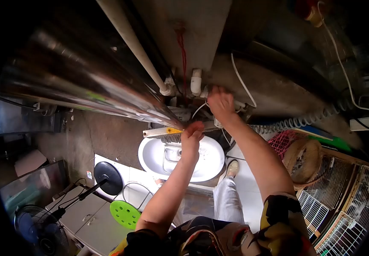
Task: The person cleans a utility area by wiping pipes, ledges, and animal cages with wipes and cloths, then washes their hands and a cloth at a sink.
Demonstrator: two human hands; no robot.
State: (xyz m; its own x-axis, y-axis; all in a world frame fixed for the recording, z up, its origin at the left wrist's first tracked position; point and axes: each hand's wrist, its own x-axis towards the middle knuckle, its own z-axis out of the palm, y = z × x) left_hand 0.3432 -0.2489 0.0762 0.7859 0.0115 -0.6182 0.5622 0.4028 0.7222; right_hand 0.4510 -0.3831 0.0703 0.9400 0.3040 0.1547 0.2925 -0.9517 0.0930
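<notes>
My right hand (222,106) reaches up to the white pipe fittings (196,83) on the wall, its fingers curled around a fitting at the end of the pipe run. Lower down, my left hand (191,137) is closed above a white oval basin (145,157); what its fingers grip is hidden. A long shiny surface (142,104) tapers in from the upper left and ends near those fingers. Beside that hand, a pale strip with a yellow patch (157,132) crosses the basin's back edge. Inside the basin lies a metal rectangular container (171,154).
A coiled hose (295,123) runs rightward, near a pink mesh basket (283,143), a woven basket (306,158) and wire cages (346,200). To the left are a green stool top (125,214), a black round disc (108,178), a fan (41,230) and a cabinet (97,222).
</notes>
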